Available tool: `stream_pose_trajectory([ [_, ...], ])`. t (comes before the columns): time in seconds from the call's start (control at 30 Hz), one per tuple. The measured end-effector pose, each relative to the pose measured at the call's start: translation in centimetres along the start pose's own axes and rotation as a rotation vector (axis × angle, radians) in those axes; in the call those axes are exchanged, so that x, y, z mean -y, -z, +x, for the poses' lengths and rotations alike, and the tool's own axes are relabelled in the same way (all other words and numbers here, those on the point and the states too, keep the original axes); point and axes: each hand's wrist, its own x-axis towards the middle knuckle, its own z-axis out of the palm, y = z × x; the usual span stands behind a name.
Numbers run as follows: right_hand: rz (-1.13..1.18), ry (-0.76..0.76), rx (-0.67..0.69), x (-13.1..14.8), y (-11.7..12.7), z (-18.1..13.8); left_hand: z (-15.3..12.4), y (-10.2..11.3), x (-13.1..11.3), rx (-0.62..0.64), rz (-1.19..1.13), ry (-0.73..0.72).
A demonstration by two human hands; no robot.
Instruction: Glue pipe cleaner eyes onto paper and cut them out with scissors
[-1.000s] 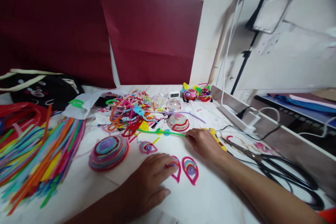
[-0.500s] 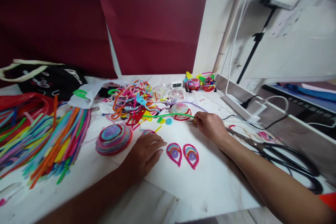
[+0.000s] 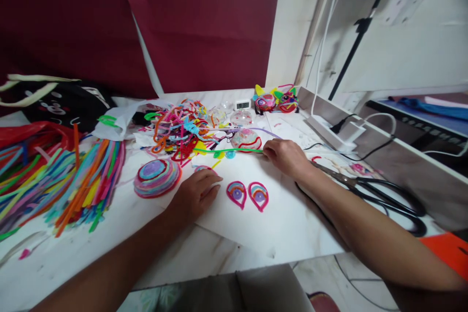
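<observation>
My left hand lies flat with fingers stretched over a small coiled teardrop piece on the white sheet. My right hand pinches the end of a green pipe cleaner that runs left toward a tangled heap of pipe cleaners. Two pink-rimmed teardrop coils lie between my hands. A round coiled dome sits left of my left hand, and a clear dome with a red rim sits behind the green strand.
Straight multicoloured pipe cleaners fan out at the left beside a red bag and a black tote. Large black scissors lie right of my forearm. A power strip, small clock and colourful mask stand at the back.
My left hand slid left off the pink teardrop pair onto the smaller coil. My right hand moved back and up with the green pipe cleaner. The view tilted down, showing the table's front edge.
</observation>
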Motion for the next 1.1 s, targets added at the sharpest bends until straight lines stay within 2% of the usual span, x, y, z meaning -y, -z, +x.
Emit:
stream_pose_trajectory([
  [0.23,-0.016,-0.026,0.059,-1.0,0.6,-0.6,0.0,-0.3,0.1,0.143,0.054,0.057],
  [0.37,-0.052,-0.103,0.047,-1.9,1.7,-0.9,-0.1,-0.5,0.4,0.152,0.051,0.066],
  [0.53,-0.1,-0.141,0.056,-4.6,3.8,-2.2,-0.2,-0.5,1.0,0.159,0.059,0.043],
  [0.7,-0.131,-0.129,0.142,-7.6,4.5,-5.7,-0.1,-0.5,1.3,0.165,0.075,0.015],
  [0.97,-0.14,-0.157,0.245,-13.2,2.4,-13.3,-0.4,-0.8,1.2,0.133,0.08,-0.018],
  [1.1,-0.091,-0.171,0.247,-14.8,1.8,-15.1,-0.4,-0.8,1.3,0.131,0.096,-0.036],
])
